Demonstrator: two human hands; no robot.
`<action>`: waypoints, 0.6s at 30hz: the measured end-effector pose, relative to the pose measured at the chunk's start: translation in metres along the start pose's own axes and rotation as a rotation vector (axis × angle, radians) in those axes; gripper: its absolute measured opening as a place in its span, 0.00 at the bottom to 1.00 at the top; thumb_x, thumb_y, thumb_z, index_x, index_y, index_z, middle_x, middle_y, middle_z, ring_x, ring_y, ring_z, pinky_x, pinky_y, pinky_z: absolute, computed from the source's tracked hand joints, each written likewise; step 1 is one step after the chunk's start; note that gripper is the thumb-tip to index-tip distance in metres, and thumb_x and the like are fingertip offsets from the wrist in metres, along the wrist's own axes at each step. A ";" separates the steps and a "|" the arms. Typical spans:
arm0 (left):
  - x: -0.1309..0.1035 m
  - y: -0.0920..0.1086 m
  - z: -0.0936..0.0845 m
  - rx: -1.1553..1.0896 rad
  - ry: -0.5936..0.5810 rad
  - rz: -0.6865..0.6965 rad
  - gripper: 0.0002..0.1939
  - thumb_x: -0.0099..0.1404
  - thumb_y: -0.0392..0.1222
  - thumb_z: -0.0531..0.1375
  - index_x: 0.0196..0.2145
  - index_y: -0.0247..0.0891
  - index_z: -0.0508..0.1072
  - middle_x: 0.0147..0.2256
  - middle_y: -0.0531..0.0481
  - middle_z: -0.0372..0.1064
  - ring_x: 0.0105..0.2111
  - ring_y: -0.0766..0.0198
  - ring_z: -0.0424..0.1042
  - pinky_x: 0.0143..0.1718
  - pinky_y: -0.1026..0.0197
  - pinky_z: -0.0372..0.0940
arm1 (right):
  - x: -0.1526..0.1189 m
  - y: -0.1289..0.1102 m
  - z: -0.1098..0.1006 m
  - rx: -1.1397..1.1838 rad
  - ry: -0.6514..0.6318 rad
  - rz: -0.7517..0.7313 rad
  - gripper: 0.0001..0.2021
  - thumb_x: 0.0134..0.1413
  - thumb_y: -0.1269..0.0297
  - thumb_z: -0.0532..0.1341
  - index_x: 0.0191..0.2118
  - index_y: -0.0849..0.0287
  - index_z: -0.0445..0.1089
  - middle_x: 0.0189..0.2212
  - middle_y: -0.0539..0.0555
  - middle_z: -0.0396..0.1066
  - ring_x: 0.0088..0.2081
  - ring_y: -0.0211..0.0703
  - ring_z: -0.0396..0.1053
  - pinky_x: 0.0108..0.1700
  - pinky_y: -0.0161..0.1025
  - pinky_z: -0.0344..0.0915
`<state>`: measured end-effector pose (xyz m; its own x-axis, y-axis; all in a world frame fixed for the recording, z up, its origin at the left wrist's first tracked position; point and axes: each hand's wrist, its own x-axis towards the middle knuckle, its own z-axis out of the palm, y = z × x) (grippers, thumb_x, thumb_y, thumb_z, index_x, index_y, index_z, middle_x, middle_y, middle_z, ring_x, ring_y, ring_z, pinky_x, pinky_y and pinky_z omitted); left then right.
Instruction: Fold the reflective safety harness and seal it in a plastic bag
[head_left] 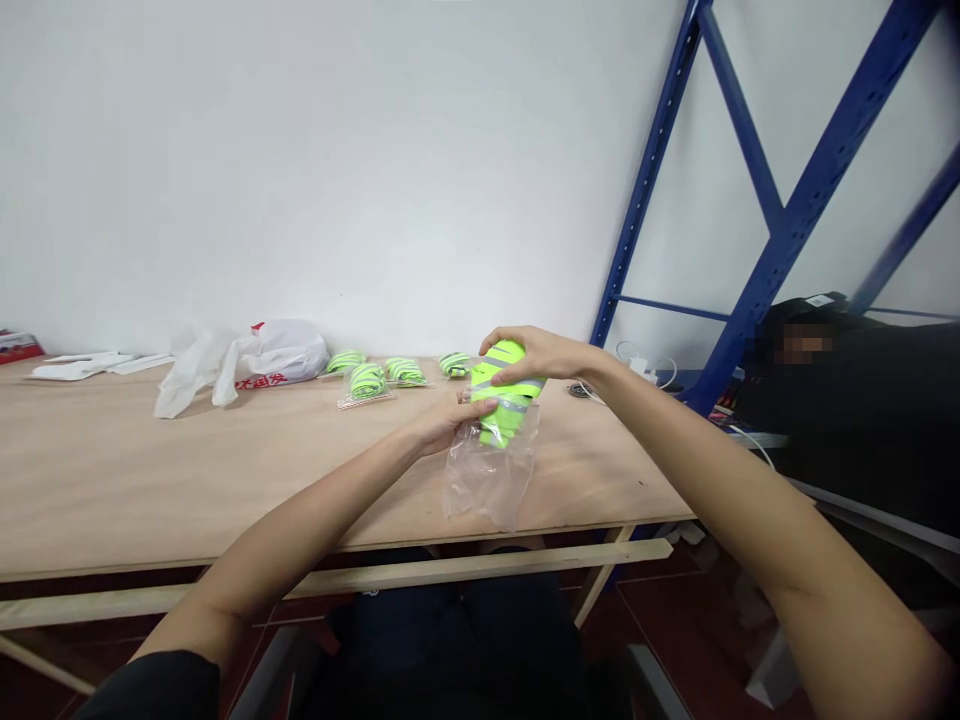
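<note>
A neon yellow bundle with grey reflective bands point(510, 405) is held over the front half of the table, its lower end inside a clear plastic bag point(491, 485). My right hand point(529, 352) wraps over the upper part of the bundle from above, fingers bent round it. My left hand point(451, 420) grips the left side of the bundle and the bag's mouth, thumb laid across the front. The bag hangs down toward the table's front edge.
Several wrapped neon bundles point(367, 381) lie near the wall. A white plastic bag point(289, 350) and flat white pieces point(90, 365) are at the left. A blue metal rack point(780, 235) stands at the right, with a person in dark clothes point(870, 420) beside it. The wooden table point(187, 480) spans the front.
</note>
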<state>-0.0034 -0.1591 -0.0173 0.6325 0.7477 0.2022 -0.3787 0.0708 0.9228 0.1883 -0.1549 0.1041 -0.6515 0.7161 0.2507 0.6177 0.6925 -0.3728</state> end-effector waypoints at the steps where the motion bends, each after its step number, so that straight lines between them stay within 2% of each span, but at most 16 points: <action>1: 0.000 -0.002 -0.001 0.004 0.017 -0.006 0.28 0.52 0.47 0.75 0.48 0.32 0.76 0.48 0.38 0.77 0.48 0.50 0.75 0.51 0.52 0.68 | -0.001 0.004 0.005 0.023 0.000 -0.003 0.20 0.48 0.57 0.70 0.47 0.55 0.73 0.47 0.55 0.72 0.46 0.50 0.69 0.46 0.43 0.66; 7: 0.004 -0.019 -0.003 -0.013 0.056 -0.026 0.28 0.51 0.51 0.75 0.45 0.31 0.78 0.46 0.37 0.77 0.47 0.49 0.76 0.53 0.51 0.67 | -0.005 0.027 0.033 0.221 0.031 0.021 0.19 0.46 0.62 0.70 0.46 0.57 0.72 0.46 0.55 0.73 0.43 0.46 0.70 0.45 0.42 0.67; 13: 0.005 -0.026 -0.005 0.007 0.116 -0.008 0.31 0.46 0.49 0.77 0.44 0.33 0.76 0.41 0.41 0.79 0.43 0.51 0.77 0.48 0.52 0.68 | -0.008 0.030 0.056 0.233 0.082 -0.046 0.18 0.48 0.61 0.68 0.46 0.57 0.70 0.46 0.53 0.73 0.46 0.47 0.70 0.48 0.43 0.66; 18: 0.005 -0.029 -0.009 0.081 0.183 0.036 0.30 0.44 0.49 0.77 0.43 0.32 0.76 0.38 0.43 0.79 0.39 0.52 0.78 0.45 0.53 0.69 | -0.009 0.037 0.079 0.207 0.205 -0.051 0.18 0.52 0.57 0.66 0.48 0.55 0.68 0.47 0.54 0.72 0.46 0.48 0.69 0.51 0.46 0.65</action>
<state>0.0050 -0.1519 -0.0461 0.4837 0.8566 0.1796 -0.3385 -0.0062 0.9410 0.1820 -0.1426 0.0177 -0.5639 0.6981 0.4412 0.4696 0.7105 -0.5241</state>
